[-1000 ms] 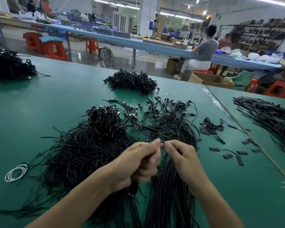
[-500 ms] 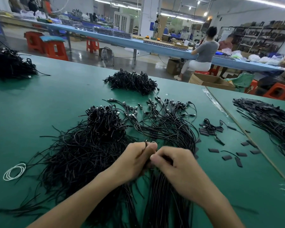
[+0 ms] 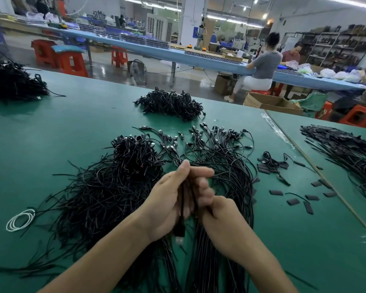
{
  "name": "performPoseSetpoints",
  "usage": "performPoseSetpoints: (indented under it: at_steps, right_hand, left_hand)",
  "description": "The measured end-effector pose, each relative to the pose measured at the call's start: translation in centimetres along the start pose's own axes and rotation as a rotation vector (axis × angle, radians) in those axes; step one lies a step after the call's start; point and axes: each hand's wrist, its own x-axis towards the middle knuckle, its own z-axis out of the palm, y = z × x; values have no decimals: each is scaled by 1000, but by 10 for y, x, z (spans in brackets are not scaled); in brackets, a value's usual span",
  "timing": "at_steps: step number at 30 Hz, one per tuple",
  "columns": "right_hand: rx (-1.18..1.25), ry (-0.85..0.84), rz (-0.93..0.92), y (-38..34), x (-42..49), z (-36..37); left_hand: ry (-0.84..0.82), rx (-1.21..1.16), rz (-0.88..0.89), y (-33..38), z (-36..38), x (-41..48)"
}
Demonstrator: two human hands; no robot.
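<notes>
My left hand holds a thin black cable upright, fingers curled around it; its USB plug hangs below my palm. My right hand sits just right of it, fingers curled and pinching the same cable; its fingertips are blurred. Both hands hover over a spread of black USB cables fanned out on the green table. A tangled heap of loose black cables lies to the left of my hands.
A bundled cable pile lies farther back, another at far left, another on the right-hand table. Small black sleeves are scattered at right. A white wire coil lies at left. People sit at a blue bench behind.
My left hand has turned palm-up and lifted, with the cable now standing in it. My right hand slid down and back toward me along the cable.
</notes>
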Motion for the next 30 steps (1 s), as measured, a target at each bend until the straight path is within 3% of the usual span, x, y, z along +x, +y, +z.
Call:
performPoseSetpoints:
  at_steps: [2,5,8,12,16,20,23,25,28,30]
  right_hand:
    - [-174,-72,18,0,-1,-1]
    - [-246,-104,0,-2,-5,-4]
    - [-230,22,-82,-1,-6,-14]
    - [-1,84,-130,3,-2,-27]
    - [149,189,-161,4,4,-26]
    - [199,255,-59,5,6,-14]
    - [49,105,2,6,1,1]
    - [-48,-30,16,4,-5,8]
    - [-137,-173,8,1,-9,7]
    - [-166,-188,-18,0,-11,-1]
  left_hand:
    - [106,111,117,-7,-2,5]
    - [258,686,275,-16,-10,7]
    - [120,1051,143,-18,-13,3]
    - [-47,738,-216,-10,-10,-8]
    - [-167,441,-431,1,-11,-14]
    - [-187,50,-322,9,-7,-10]
    - [-21,-108,-95,6,-3,-2]
    - [82,-1,55,2,-4,3]
    - [176,527,180,-7,-10,6]
    - [156,871,163,-12,-14,4]
